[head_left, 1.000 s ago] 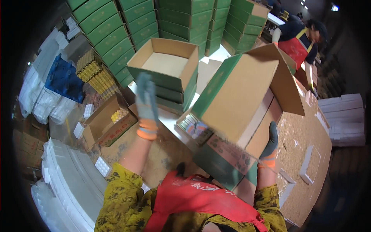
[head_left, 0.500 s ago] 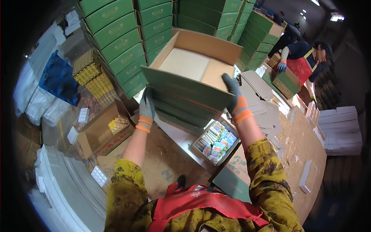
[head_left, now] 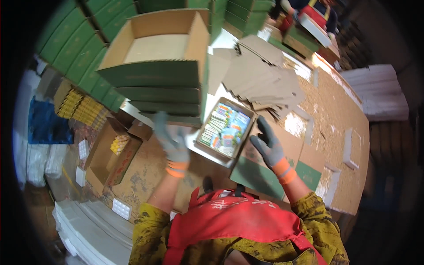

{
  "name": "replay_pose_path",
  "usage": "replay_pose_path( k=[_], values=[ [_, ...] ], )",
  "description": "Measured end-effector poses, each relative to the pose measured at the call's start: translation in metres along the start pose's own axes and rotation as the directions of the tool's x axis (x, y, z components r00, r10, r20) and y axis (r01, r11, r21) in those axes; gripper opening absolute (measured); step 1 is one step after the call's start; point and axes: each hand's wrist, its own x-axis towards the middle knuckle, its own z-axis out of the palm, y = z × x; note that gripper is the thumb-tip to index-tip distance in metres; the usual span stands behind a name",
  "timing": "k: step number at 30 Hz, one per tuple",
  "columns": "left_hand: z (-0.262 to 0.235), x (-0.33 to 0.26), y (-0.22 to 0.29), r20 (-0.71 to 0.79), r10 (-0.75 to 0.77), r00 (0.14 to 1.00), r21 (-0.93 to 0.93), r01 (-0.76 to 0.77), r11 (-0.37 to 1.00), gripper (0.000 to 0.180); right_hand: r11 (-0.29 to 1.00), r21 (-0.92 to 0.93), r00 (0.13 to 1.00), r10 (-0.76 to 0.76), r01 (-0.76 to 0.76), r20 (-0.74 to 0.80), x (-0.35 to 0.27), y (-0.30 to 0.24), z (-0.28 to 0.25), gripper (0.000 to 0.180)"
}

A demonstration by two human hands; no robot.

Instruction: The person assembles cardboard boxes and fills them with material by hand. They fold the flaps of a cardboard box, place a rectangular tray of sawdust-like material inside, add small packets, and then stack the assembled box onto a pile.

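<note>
An open green cardboard box (head_left: 152, 74) sits on a stack of similar boxes (head_left: 163, 95), its tan inside bare but for a pale base. My left hand (head_left: 171, 140), in a grey glove with an orange cuff, is open and apart from the stack's near side, blurred by motion. My right hand (head_left: 268, 143), gloved alike, holds nothing; its fingers are apart above a green-and-brown carton (head_left: 254, 170). Between my hands stands a shallow cardboard tray (head_left: 204, 145) of small colourful packets (head_left: 227, 128).
Flat grey cardboard pieces (head_left: 260, 75) lie in a loose pile beyond the tray. Wood shavings and white foam pieces (head_left: 351, 149) are on the right. On the left are an open carton (head_left: 99, 161) with eggs (head_left: 118, 144) and yellow egg trays (head_left: 79, 106). A co-worker (head_left: 316, 13) stands beyond.
Both hands have let go of the green box, which now rests on the stack. They have drawn back toward me, and the view has turned right and downward.
</note>
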Motion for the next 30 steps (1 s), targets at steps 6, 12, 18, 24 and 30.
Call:
replay_pose_path(
  k=[6, 12, 18, 24, 30],
  values=[
    [0.116, -0.125, 0.099, 0.849, 0.078, 0.522, 0.083, -0.279, 0.957, 0.074, 0.811, -0.486, 0.681, -0.156, -0.325, -0.716, -0.118, 0.149, -0.206, 0.065],
    [0.162, -0.182, 0.085, 0.917, -0.073, 0.392, 0.28, -0.503, 0.818, 0.078, 0.656, -0.102, 0.511, 0.471, -0.748, -0.719, -0.205, 0.218, -0.246, 0.079],
    [0.157, -0.167, 0.097, 0.865, -0.052, 0.499, 0.348, -0.523, 0.778, 0.077, 0.86, 0.497, 0.73, 0.411, -0.112, -0.547, -0.19, 0.129, -0.269, 0.036],
    [0.142, -0.039, 0.253, 0.633, 0.372, 0.679, 0.337, -0.674, 0.657, 0.075, 0.957, 0.073, 0.898, -0.236, 0.282, -0.372, -0.183, 0.1, -0.321, 0.036],
    [0.128, -0.029, 0.3, 0.939, 0.283, 0.197, -0.016, -0.794, 0.607, 0.036, 0.907, 0.422, 0.985, 0.08, -0.009, -0.151, -0.188, 0.134, -0.36, 0.066]
  ],
)
